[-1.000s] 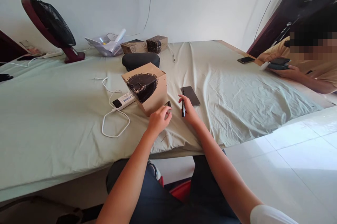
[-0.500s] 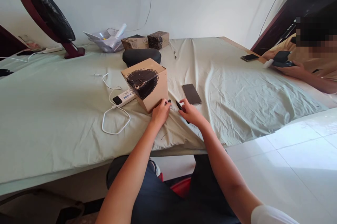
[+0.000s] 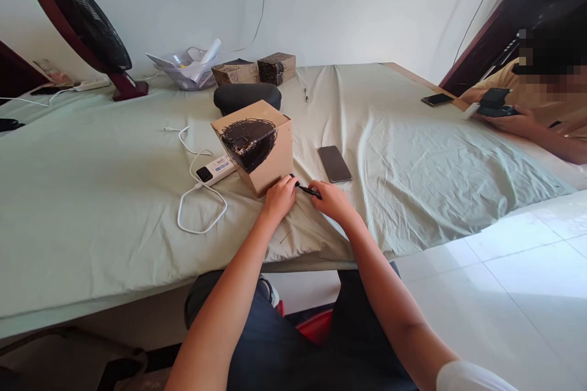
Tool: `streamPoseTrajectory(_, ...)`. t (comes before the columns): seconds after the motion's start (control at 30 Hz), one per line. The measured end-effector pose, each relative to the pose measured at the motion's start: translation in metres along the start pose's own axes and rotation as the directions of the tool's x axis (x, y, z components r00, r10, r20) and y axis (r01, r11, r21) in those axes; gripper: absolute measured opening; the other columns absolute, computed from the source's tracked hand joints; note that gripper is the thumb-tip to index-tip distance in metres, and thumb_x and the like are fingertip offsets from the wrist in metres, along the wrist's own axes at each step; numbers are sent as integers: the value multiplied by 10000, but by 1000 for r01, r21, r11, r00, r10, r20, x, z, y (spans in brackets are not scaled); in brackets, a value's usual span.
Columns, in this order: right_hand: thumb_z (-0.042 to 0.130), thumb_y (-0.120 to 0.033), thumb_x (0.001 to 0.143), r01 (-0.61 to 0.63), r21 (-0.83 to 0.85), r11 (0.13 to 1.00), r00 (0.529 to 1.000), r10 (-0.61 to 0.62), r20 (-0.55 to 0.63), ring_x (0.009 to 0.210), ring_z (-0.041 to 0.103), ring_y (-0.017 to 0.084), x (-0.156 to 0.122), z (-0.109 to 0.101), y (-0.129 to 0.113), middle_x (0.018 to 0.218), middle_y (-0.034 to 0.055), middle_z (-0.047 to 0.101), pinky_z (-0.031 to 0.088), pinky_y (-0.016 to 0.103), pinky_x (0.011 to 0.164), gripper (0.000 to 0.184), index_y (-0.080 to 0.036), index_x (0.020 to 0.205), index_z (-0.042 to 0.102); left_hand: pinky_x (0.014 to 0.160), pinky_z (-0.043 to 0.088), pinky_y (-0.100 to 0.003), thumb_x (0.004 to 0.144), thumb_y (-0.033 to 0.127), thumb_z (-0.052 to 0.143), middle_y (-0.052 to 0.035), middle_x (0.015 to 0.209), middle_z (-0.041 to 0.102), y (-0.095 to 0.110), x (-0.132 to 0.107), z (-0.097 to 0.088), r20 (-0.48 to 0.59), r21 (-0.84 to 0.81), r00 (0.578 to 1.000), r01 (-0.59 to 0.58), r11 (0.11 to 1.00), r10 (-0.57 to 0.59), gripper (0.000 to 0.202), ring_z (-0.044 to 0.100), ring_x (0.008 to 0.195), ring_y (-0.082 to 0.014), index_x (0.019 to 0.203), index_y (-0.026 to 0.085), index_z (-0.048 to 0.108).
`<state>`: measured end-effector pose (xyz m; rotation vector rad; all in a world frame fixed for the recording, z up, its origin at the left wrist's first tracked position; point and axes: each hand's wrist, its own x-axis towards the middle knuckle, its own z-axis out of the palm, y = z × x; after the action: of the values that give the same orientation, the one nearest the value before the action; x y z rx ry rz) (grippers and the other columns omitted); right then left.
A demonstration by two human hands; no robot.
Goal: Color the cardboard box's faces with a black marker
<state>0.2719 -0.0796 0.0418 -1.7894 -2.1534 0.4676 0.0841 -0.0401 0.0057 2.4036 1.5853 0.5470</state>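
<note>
A cardboard box [image 3: 279, 155] with black scribble over one corner stands on the cloth in front of me. Close against its lower right edge, my left hand [image 3: 280, 196] is closed on a small black marker cap [image 3: 294, 180]. My right hand [image 3: 334, 200] grips a black marker [image 3: 310, 191], its tip pointing left at the cap. Tip and cap are very near each other; whether they touch I cannot tell. Just beyond my right hand lies a dark phone [image 3: 335, 164].
A power strip [image 3: 215, 171] with a white cable [image 3: 202, 232] sits left of the box. Behind are a black case [image 3: 247, 99], two scribbled boxes [image 3: 277, 68], a plastic basket [image 3: 183, 78] and a fan [image 3: 82, 27]. At right, another person's hand [image 3: 523, 122] holds a dark object.
My right hand has closed round the marker and swung it from a steep slant to nearly level, tip toward the cap. The left hand stays beside the box.
</note>
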Motion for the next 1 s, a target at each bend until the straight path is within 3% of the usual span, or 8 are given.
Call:
streamPoseTrajectory(0.2, 571, -141, 955, -22, -10, 1000, 999, 21, -41, 972, 710, 248, 2, 10, -4, 1171, 123, 753, 419, 301, 747, 361, -205, 1277, 721, 729, 521, -329, 1066, 265, 524, -121, 1271, 638, -1, 0, -3, -3, 0, 1000, -18, 1000, 18, 304, 714, 1062, -264, 1306, 239, 708)
streamPoseTrajectory(0.47, 643, -137, 890, -29, 3, 1000, 999, 29, -27, 937, 704, 246, 1, -1, 4, 1074, 94, 770, 432, 297, 752, 327, -217, 1179, 771, 673, 472, -288, 1076, 311, 532, -92, 1363, 572, -4, -2, -2, -22, 0, 996, -83, 997, 83, 261, 656, 1191, -254, 1272, 296, 704)
streamPoseTrajectory(0.6, 640, -133, 890, -29, 6, 1000, 999, 29, -29, 948, 701, 250, 1, -3, 5, 1069, 101, 775, 443, 299, 765, 322, -213, 1168, 782, 745, 504, -297, 1083, 306, 528, -89, 1380, 592, -3, -2, -1, -26, -15, 993, -115, 993, 114, 267, 648, 1207, -250, 1281, 288, 705)
streamPoseTrajectory(0.77, 615, -86, 894, 62, 91, 994, 998, -58, -40, 953, 700, 233, 1, -3, 6, 1075, 90, 765, 474, 303, 832, 329, -207, 1146, 789, 966, 519, -369, 1086, 325, 535, -97, 1279, 683, -6, 0, -2, -35, -30, 959, -281, 959, 280, 256, 623, 1179, -267, 1241, 236, 718)
streamPoseTrajectory(0.87, 615, -71, 898, 128, 229, 965, 990, -111, -86, 929, 699, 209, 2, -3, 10, 1056, 71, 760, 494, 299, 863, 340, -204, 1174, 761, 1017, 503, -411, 1074, 354, 567, -92, 1164, 732, -9, 4, -3, -73, -155, 950, -311, 938, 303, 215, 622, 1131, -277, 1146, 218, 718)
streamPoseTrajectory(1.0, 606, -174, 965, 211, 408, 888, 977, -175, -123, 885, 698, 195, 2, 1, 7, 1012, 53, 772, 501, 290, 831, 279, -202, 1226, 703, 886, 538, -337, 1099, 364, 485, -69, 1030, 733, -8, 5, -4, -159, -462, 975, -212, 861, 155, 196, 685, 964, -216, 1090, 215, 611)
